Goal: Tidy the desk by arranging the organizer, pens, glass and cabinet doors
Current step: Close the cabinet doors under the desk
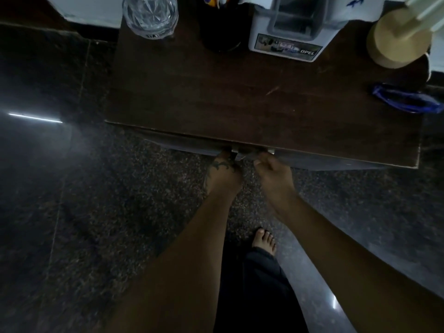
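**Head view: both hands at the cabinet doors**

Head camera looked down on a dark table (240,97). Below its front edge, the left hand (224,173) and right hand (272,170) reached the cabinet doors (192,146), fingers curled at metal handles (234,152); how firmly they gripped could not be told. At the table's far edge stood the glass (150,15) and white organizer (288,32).

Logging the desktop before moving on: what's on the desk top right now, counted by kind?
Glass: 1
Dark pen holder: 1
White organizer: 1
Tan round stand: 1
Blue wrapper: 1
Total: 5
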Available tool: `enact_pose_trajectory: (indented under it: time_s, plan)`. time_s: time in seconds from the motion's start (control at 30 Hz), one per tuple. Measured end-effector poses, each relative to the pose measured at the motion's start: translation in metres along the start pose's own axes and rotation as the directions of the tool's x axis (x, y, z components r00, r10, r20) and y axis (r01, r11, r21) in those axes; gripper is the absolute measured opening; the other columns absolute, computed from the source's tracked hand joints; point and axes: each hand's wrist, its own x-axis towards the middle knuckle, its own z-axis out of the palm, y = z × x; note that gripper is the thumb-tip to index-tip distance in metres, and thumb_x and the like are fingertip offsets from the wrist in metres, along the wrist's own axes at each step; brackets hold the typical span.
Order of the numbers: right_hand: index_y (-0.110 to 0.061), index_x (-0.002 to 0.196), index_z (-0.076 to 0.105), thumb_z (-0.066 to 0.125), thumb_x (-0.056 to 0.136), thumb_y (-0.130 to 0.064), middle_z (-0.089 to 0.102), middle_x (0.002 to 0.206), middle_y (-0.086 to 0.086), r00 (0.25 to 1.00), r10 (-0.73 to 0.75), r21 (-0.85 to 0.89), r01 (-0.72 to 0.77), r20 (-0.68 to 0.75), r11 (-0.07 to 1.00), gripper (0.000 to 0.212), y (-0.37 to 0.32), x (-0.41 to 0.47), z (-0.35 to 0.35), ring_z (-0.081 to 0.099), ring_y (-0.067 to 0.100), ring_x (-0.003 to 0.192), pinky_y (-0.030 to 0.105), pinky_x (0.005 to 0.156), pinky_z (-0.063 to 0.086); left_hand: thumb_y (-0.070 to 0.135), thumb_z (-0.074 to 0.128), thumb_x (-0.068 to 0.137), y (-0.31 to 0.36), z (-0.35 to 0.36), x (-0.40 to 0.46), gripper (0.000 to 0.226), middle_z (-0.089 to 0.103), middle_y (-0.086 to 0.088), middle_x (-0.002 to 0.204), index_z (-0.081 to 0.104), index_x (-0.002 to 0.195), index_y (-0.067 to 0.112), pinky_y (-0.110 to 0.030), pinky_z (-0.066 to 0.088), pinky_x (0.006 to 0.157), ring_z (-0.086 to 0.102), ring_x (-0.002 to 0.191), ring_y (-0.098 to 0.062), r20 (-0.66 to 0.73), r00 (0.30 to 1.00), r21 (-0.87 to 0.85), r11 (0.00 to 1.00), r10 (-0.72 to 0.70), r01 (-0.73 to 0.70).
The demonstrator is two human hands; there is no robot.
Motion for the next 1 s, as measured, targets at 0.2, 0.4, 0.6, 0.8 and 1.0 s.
enact_pose_trajectory:
  time_s: [0.2, 0.4, 0.6, 0.8, 1.0]
  plan:
    - [-0.013, 0.129, 0.055, 0.047, 0.098, -0.024, 0.065, 0.090, -0.006, 0.997, -0.071, -0.049, 0.069, -0.030, 0.996, 0.034, 0.008, -0.015, 0.008, 0.055, -0.002, 0.076, 0.010, 0.056, 0.037, 0.024, 0.035, 0.100, -0.014, -0.008, -0.026, 0.042, 0.052, -0.012, 0.132, 0.037, 0.142, 0.024, -0.033, 0.038, 0.074, 0.052, 0.099, -0.034, -0.014, 0.998, -0.094, 0.994, -0.054, 0.052]
    - [0.000, 0.079, 0.067, 0.057, 0.092, -0.031, 0.065, 0.073, 0.022, 0.985, -0.099, -0.106, 0.085, -0.143, 0.991, 0.035, 0.020, -0.027, 0.015, 0.064, 0.033, 0.071, 0.050, 0.067, 0.052, 0.024, 0.037, 0.100, -0.034, -0.014, -0.043, 0.039, 0.050, -0.016, 0.127, 0.039, 0.139, 0.023, -0.039, 0.040, 0.074, 0.050, 0.092, -0.036, 0.058, 0.996, -0.149, 0.986, -0.069, 0.077]
    - [0.011, 0.085, 0.066, 0.067, 0.085, -0.032, 0.062, 0.083, 0.036, 0.994, -0.024, -0.088, 0.014, -0.109, 0.996, 0.043, 0.037, -0.048, 0.022, 0.055, 0.022, 0.069, 0.033, 0.066, 0.044, 0.021, 0.039, 0.096, -0.065, -0.008, -0.056, 0.032, 0.063, -0.012, 0.112, 0.055, 0.124, 0.019, -0.040, 0.045, 0.065, 0.058, 0.088, -0.036, 0.035, 0.998, -0.173, 0.983, -0.054, 0.059]
    - [-0.025, 0.076, 0.072, 0.069, 0.083, -0.031, 0.072, 0.087, 0.008, 0.991, 0.091, -0.117, -0.102, -0.095, 0.988, 0.011, 0.044, -0.076, 0.035, 0.066, 0.032, 0.096, 0.052, 0.088, 0.052, 0.032, 0.038, 0.098, -0.093, -0.008, -0.075, 0.036, 0.062, -0.010, 0.118, 0.060, 0.116, 0.009, -0.038, 0.043, 0.097, 0.054, 0.116, -0.031, 0.026, 0.991, -0.116, 0.985, -0.128, 0.131]
    - [-0.017, 0.065, 0.070, 0.065, 0.087, -0.027, 0.066, 0.096, 0.030, 0.993, 0.117, -0.221, -0.118, -0.015, 0.968, 0.024, 0.054, -0.106, 0.052, 0.059, 0.044, 0.098, 0.059, 0.081, 0.051, 0.039, 0.041, 0.096, -0.131, 0.000, -0.088, 0.037, 0.050, -0.006, 0.136, 0.054, 0.124, 0.019, -0.035, 0.040, 0.101, 0.042, 0.130, -0.025, -0.022, 0.980, -0.167, 0.967, -0.200, 0.193]
